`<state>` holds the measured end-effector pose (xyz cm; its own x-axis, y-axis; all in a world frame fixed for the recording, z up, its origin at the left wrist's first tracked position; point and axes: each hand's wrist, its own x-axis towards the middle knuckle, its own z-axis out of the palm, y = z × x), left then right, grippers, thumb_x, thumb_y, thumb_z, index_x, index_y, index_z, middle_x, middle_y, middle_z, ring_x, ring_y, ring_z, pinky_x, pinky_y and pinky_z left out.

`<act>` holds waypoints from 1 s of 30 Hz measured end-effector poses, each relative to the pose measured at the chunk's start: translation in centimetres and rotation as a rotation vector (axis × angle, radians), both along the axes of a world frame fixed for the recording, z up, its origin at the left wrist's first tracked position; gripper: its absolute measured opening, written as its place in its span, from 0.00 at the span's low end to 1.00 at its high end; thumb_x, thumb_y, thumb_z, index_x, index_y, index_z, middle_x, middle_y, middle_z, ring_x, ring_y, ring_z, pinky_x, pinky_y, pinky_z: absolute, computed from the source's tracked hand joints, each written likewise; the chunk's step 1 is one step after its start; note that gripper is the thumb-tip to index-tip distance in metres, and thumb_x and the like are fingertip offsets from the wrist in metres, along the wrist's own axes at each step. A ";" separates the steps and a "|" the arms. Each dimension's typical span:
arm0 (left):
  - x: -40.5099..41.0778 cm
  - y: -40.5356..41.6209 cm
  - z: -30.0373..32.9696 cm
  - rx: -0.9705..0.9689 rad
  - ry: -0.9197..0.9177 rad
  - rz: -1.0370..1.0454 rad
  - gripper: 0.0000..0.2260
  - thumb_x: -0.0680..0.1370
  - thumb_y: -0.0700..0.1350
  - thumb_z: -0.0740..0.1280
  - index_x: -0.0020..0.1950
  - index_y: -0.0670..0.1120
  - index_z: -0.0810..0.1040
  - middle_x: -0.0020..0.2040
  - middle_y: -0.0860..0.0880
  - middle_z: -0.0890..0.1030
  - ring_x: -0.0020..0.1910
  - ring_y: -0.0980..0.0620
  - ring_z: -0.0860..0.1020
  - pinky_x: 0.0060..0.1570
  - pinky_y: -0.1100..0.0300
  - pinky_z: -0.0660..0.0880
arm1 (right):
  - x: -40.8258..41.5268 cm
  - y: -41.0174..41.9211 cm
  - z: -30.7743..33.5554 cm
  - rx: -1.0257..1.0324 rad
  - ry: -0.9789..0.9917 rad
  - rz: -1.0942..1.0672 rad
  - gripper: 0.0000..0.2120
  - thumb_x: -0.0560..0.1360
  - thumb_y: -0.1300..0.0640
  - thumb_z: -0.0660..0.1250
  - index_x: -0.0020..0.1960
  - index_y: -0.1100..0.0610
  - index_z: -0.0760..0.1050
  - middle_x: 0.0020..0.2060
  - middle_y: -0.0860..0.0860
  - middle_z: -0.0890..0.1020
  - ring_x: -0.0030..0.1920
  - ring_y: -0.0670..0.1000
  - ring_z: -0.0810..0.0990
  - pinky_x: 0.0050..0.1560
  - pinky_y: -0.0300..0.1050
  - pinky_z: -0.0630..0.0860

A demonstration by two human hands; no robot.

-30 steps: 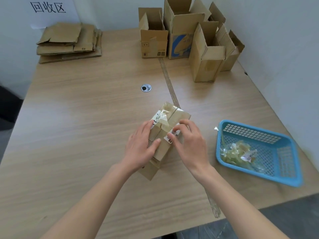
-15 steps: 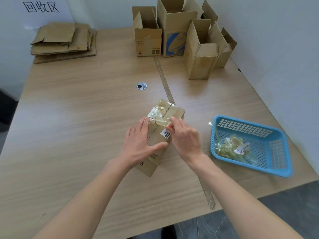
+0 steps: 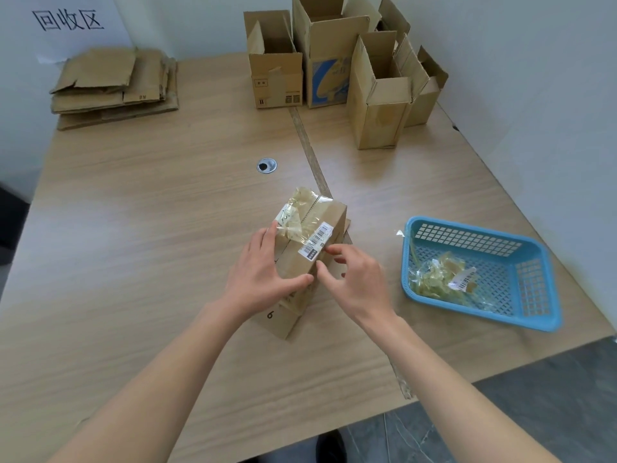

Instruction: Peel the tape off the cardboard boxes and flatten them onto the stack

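At the far left corner of the light wooden table [image 3: 140, 202] lies the stack of flattened brown cardboard [image 3: 113, 85], under a white wall sign. Near the middle of the table, a little toward the near edge, the small brown cardboard box wrapped in clear tape [image 3: 307, 248] lies on its side. The left hand [image 3: 263, 275] holds it, fingers spread over the left face and the thumb pressed along the near side. A second ago the right hand [image 3: 357, 279] was pinching at the tape by the white barcode label [image 3: 315, 240]; now it has drawn back slightly, its fingers loosely curled just beside the label. It seems to grip nothing, though the fingertips are partly hidden. The crumpled tape on top has lifted somewhat but is not off, so this is probably a re-grip partway through the peel, with flattening still to come. Along the far edge stand several open brown cardboard boxes [image 3: 377, 95], still upright. Near the right edge sits the blue plastic basket [image 3: 534, 315], holding wads of peeled clear tape [image 3: 437, 279].
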<state>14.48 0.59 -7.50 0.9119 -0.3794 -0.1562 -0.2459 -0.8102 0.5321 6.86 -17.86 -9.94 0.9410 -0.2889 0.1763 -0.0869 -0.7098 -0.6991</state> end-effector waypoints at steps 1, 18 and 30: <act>0.1 0.0 0.0 -0.001 0.011 0.010 0.56 0.61 0.75 0.68 0.82 0.55 0.50 0.75 0.57 0.62 0.74 0.55 0.63 0.62 0.45 0.74 | 0.4 0.4 0.2 -0.020 -0.028 -0.040 0.14 0.76 0.48 0.72 0.58 0.54 0.82 0.52 0.47 0.86 0.49 0.47 0.84 0.46 0.50 0.82; 0.0 0.3 0.5 -0.037 0.024 0.035 0.54 0.59 0.71 0.70 0.81 0.58 0.54 0.71 0.61 0.65 0.70 0.58 0.67 0.60 0.47 0.74 | 0.8 1.1 0.4 -0.028 -0.100 -0.133 0.01 0.74 0.58 0.74 0.45 0.53 0.84 0.38 0.45 0.86 0.37 0.47 0.85 0.38 0.49 0.82; -0.8 -0.1 0.4 0.003 -0.024 0.016 0.53 0.62 0.69 0.72 0.81 0.57 0.51 0.75 0.60 0.62 0.73 0.57 0.64 0.60 0.46 0.74 | 0.8 1.0 2.2 0.285 0.066 -0.147 0.20 0.68 0.43 0.80 0.55 0.44 0.76 0.53 0.39 0.76 0.51 0.39 0.79 0.51 0.39 0.77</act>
<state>13.72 0.45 -7.15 0.9215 -0.3640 -0.1357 -0.2450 -0.8158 0.5239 7.68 -16.82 -7.77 0.8924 -0.4512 0.0093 -0.2252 -0.4631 -0.8572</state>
